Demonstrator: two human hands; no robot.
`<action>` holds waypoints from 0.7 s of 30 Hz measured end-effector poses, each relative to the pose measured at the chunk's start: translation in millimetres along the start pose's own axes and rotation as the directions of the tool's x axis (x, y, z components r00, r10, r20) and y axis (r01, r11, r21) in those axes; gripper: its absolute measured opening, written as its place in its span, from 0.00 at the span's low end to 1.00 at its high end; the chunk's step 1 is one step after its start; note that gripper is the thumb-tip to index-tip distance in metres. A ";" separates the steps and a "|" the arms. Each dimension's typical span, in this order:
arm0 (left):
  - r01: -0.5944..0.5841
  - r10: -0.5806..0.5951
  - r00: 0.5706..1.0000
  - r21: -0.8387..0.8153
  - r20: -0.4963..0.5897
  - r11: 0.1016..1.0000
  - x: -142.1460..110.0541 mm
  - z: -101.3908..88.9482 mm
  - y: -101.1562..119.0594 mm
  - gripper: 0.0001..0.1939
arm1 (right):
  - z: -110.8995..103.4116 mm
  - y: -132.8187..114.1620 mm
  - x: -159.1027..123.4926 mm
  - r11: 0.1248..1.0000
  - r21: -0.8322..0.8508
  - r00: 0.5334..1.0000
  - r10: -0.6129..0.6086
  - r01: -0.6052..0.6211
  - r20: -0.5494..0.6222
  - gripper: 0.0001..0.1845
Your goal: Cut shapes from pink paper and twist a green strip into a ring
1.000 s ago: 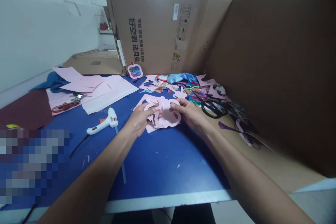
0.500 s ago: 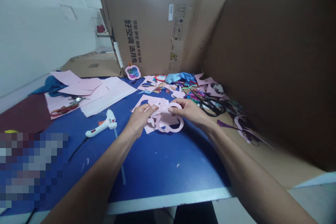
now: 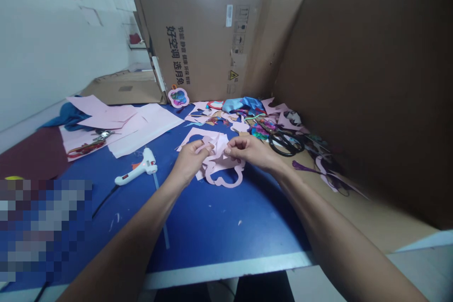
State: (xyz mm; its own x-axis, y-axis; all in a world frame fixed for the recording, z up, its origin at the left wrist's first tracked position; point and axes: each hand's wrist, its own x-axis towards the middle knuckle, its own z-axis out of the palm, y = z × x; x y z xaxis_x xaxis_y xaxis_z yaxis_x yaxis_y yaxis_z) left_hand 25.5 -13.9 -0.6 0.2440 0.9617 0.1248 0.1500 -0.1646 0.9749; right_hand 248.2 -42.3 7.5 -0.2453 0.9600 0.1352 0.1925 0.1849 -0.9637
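My left hand point(image 3: 191, 161) pinches a pink paper cutout between thumb and fingers. My right hand point(image 3: 249, 150) has its thumb and forefinger pressed together at the right edge of the same pink paper. Below the fingertips hangs a flower-shaped pink paper frame point(image 3: 241, 175) with an open middle; its upper part is partly covered by the hands. Under and behind it lies a pink paper sheet point(image 3: 193, 133) with shapes cut out. Black-handled scissors point(image 3: 286, 145) lie to the right of my right hand.
A white glue gun point(image 3: 136, 171) with a glue stick lies at left on the blue table point(image 3: 226, 240). Pink sheets point(image 3: 106, 113) and small tools point(image 3: 101, 137) are farther back. A flower ornament point(image 3: 179, 97) leans on the cardboard box point(image 3: 208, 33). Scraps, blue fabric point(image 3: 244, 104) and a purple tassel point(image 3: 300, 166) lie right.
The flower-shaped paper frame has turned and dropped slightly toward me and to the left. My right fingers have shifted a little left, closer to my left hand.
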 end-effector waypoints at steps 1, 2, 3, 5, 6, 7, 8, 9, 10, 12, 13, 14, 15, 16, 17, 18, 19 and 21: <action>-0.025 0.026 1.000 0.061 -0.014 0.998 0.3 -0.6 0.2 0.13 | -0.4 0.8 0.0 1.000 0.004 1.000 -0.002 0.002 0.009 0.19; -0.042 0.046 0.999 0.117 -0.028 0.992 0.6 -1.4 0.6 0.14 | -0.8 1.4 0.0 1.000 0.012 1.000 -0.004 0.004 0.020 0.18; -0.054 0.061 0.997 0.169 -0.038 0.984 0.8 -2.2 1.4 0.14 | -1.3 1.5 -0.2 1.000 0.022 1.000 -0.004 0.003 0.030 0.18; -0.064 0.079 0.995 0.250 -0.053 0.966 0.7 -4.0 3.5 0.15 | -2.2 0.6 -0.8 0.999 0.040 0.999 0.003 -0.005 0.051 0.17; -0.065 0.086 0.994 0.278 -0.064 0.958 0.3 -5.0 4.5 0.15 | -2.7 -0.5 -1.2 0.999 0.045 0.998 0.008 -0.011 0.064 0.17; -0.066 0.094 0.992 0.295 -0.081 0.953 -0.3 -6.0 5.4 0.14 | -3.2 -2.0 -1.8 0.999 0.047 0.997 0.012 -0.016 0.077 0.17; -0.072 0.107 0.989 0.302 -0.103 0.950 -1.0 -7.1 5.9 0.14 | -3.8 -3.8 -2.4 0.999 0.046 0.996 0.015 -0.019 0.090 0.17; -0.082 0.126 0.984 0.306 -0.128 0.949 -1.7 -8.2 6.1 0.14 | -4.4 -5.6 -2.9 0.999 0.045 0.995 0.017 -0.022 0.098 0.17; -0.098 0.151 0.977 0.313 -0.150 0.945 -2.2 -9.4 5.8 0.14 | -5.2 -7.5 -3.4 0.999 0.043 0.995 0.017 -0.021 0.102 0.17; -0.127 0.198 0.964 0.347 -0.178 0.929 -2.1 -11.4 4.5 0.15 | -7.0 -10.3 -4.1 0.999 0.043 0.995 0.011 -0.015 0.096 0.17; -0.126 0.201 0.963 0.361 -0.181 0.924 -1.3 -12.1 3.5 0.16 | -7.9 -11.1 -4.1 0.998 0.054 0.996 0.009 -0.014 0.093 0.18; -0.114 0.186 0.967 0.356 -0.175 0.927 -0.1 -12.6 2.4 0.15 | -8.7 -11.5 -4.1 0.997 0.074 0.996 0.008 -0.015 0.094 0.18; -0.097 0.156 0.973 0.316 -0.168 0.944 1.5 -12.7 1.3 0.14 | -9.4 -11.4 -4.0 0.995 0.103 0.995 0.008 -0.018 0.097 0.19; -0.081 0.119 0.981 0.235 -0.156 0.969 3.3 -12.4 0.2 0.13 | -9.8 -11.1 -3.8 0.990 0.141 0.995 0.009 -0.023 0.102 0.19; -0.064 0.080 0.987 0.116 -0.137 0.991 5.2 -11.7 -0.7 0.11 | -10.0 -10.7 -3.7 0.982 0.187 0.995 0.012 -0.031 0.103 0.19; -0.049 0.046 0.992 -0.026 -0.114 0.998 7.0 -10.8 -1.5 0.12 | -10.0 -10.2 -3.8 0.971 0.236 0.995 0.015 -0.038 0.100 0.20; -0.034 0.018 0.995 -0.170 -0.094 0.985 8.5 -9.7 -1.9 0.13 | -9.8 -9.9 -3.9 0.958 0.282 0.995 0.018 -0.044 0.095 0.20; 0.012 -0.037 0.998 -0.389 -0.057 0.921 10.2 -7.1 -1.5 0.14 | -8.9 -10.1 -4.6 0.930 0.363 0.996 0.023 -0.052 0.085 0.20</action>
State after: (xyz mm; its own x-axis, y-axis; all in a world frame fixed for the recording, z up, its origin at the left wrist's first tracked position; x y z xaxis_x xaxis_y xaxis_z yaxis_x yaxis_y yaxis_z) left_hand 20.9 -2.2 0.4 0.1836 0.9780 0.0992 -0.2314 -0.0551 0.9713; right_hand 255.8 -46.8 18.7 -0.3209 0.9425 0.0931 -0.1531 0.0454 -0.9872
